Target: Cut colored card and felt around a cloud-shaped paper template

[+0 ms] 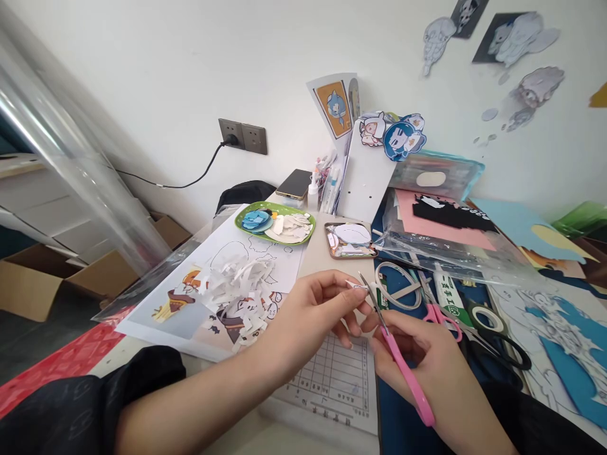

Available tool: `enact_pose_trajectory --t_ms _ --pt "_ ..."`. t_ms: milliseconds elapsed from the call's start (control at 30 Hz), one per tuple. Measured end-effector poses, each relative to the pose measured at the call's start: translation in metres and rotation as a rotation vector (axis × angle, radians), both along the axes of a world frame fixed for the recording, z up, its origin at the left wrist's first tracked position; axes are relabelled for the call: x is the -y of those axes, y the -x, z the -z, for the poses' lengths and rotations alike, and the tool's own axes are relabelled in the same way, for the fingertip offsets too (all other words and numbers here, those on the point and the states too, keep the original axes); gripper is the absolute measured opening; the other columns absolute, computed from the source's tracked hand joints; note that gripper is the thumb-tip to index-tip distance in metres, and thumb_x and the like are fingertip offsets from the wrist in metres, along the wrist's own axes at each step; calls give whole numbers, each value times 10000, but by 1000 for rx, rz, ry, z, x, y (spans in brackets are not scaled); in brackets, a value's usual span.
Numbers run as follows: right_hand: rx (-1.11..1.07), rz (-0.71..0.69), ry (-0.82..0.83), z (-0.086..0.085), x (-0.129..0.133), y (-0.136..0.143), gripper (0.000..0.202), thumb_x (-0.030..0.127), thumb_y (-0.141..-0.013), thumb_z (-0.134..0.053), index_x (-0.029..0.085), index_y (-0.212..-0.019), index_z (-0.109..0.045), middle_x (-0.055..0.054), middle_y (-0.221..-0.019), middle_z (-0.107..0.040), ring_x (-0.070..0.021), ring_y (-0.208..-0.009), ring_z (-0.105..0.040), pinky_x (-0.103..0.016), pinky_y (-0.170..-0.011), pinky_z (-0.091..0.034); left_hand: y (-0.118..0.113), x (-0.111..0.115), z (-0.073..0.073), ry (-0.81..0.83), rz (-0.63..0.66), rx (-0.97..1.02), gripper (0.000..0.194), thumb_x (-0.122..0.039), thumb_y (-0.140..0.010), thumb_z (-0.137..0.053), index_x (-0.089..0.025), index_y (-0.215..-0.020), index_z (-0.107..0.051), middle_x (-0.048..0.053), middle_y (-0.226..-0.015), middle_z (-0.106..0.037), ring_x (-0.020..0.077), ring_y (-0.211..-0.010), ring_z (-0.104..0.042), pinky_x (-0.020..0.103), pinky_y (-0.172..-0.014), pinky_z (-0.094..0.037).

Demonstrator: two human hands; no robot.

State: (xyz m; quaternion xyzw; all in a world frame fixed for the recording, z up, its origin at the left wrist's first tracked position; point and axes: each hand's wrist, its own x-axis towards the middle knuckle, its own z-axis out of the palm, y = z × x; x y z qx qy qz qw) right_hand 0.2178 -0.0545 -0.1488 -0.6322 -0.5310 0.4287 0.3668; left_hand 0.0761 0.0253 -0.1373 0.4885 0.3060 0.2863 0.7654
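Observation:
Between the thumb and fingers of my left hand (327, 306) is a small white paper cutout (357, 287) with a dark outline, most of it covered by the fingertips. My right hand (422, 360) grips pink-handled scissors (401, 366), blades pointing up and left. The blade tips are right beside the cutout; whether they touch it I cannot tell. Below both hands lies a printed sheet with a table grid (339, 379). A small tray (351, 241) of finished-looking paper cutouts sits just beyond the left hand.
White paper scraps (241, 284) are heaped on printed sheets at left. A green tray (275, 222) holds blue and cream paper pieces. To the right lie a second pink pair of scissors (443, 316), black-handled scissors (502, 354) and tape (488, 318). A white upright board (367, 177) stands behind.

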Motion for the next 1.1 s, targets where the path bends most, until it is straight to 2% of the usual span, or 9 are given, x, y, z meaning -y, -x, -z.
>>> enact_pose_trajectory --t_ms 133,267,500,767,1100 --pt "-173 -26 29 -7 0 0 76 128 -690 -594 185 -690 -544 74 -559 -370 -82 -469 -315 -219 -439 -287 0 0 -2 -25 8 -22 168 -277 -814 -637 -130 -741 -602 3 -681 -645 62 -503 -531 145 -424 -444" --pt "-294 -128 41 -5 1 -7 73 206 -730 -620 171 -767 -568 87 -533 -361 -67 -412 -294 -212 -400 -259 2 -2 -5 -21 19 -64 183 -279 -792 -659 -131 -712 -588 2 -661 -656 59 -470 -537 140 -402 -424" --pt "-271 -227 102 -3 2 -16 109 249 -780 -605 155 -822 -569 96 -533 -327 -72 -441 -288 -209 -421 -243 10 -9 -6 -22 124 -119 158 -270 -785 -659 -143 -702 -616 7 -661 -693 67 -478 -560 145 -415 -430" --pt "-187 -207 144 -13 2 -13 94 200 -734 -604 144 -808 -586 93 -529 -347 -78 -469 -271 -224 -450 -215 11 -14 -8 26 180 -142 164 -242 -765 -677 -137 -654 -616 9 -642 -692 62 -471 -568 140 -415 -447" --pt "-151 -164 137 -8 2 -13 109 157 -662 -601 160 -766 -635 72 -503 -386 -94 -479 -306 -239 -467 -294 12 -16 -8 92 205 -168 175 -238 -758 -688 -140 -629 -624 3 -629 -693 55 -464 -566 139 -425 -448"
